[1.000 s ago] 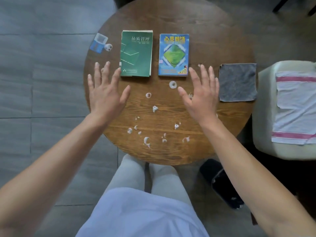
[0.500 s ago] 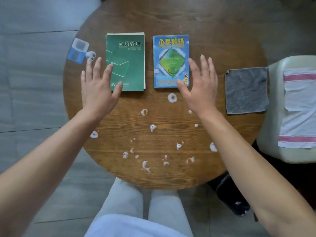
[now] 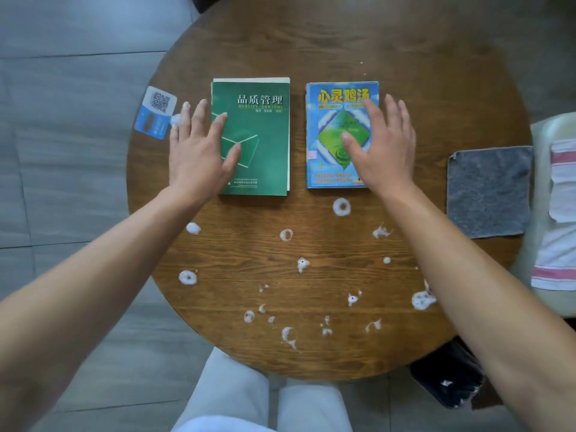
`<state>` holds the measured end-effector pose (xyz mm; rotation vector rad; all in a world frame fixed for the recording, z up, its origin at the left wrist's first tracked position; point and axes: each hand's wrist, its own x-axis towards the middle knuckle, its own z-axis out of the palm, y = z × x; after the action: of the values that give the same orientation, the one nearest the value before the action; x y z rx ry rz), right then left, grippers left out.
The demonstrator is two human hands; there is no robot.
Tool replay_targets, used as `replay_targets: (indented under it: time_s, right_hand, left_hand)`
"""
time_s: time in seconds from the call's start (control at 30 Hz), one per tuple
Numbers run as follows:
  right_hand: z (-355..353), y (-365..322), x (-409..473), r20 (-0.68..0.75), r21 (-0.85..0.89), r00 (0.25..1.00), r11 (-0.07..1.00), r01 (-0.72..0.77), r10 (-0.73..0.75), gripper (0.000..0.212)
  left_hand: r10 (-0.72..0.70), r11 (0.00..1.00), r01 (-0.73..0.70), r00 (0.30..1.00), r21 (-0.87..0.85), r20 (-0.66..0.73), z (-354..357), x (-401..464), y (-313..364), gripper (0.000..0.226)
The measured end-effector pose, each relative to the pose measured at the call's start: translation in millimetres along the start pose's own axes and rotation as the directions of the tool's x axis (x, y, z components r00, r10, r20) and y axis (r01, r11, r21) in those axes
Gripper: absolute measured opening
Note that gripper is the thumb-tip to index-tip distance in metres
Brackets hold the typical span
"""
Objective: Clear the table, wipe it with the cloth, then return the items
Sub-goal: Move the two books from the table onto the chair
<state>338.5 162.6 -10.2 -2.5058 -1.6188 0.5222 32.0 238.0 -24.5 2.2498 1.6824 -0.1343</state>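
Books (image 3: 254, 135) under open hands (image 3: 199, 148)

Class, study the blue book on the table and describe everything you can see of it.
The blue book is a closed paperback lying flat, cover up, on the round wooden table, right of the green book with a gap between them. Its cover has yellow Chinese characters on top, a green diamond picture in the middle and small print at the bottom; the edges look worn. The right hand lies spread over its right half, fingers straight. White foam blobs sit just below it.
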Motion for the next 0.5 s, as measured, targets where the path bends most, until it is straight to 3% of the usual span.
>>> replay_targets:
  time_s: [0.37, 0.5]
  right_hand:
    - [16.6, -14.5, 21.5, 0.112, -0.036, 0.99, 0.996, -0.078, 0.082, 0.075]
    - [23.2, -15.9, 25.6, 0.124, -0.062, 0.984, 0.991, -0.118, 0.125, 0.081]
  left_hand:
    - [0.013, 1.0, -0.011, 0.995, -0.02, 0.097, 6.8, 22.7, 1.5, 0.063]
    - [-0.015, 0.993, 0.025, 0.996, -0.112, 0.089, 1.5, 29.8, 5.4, 0.064]
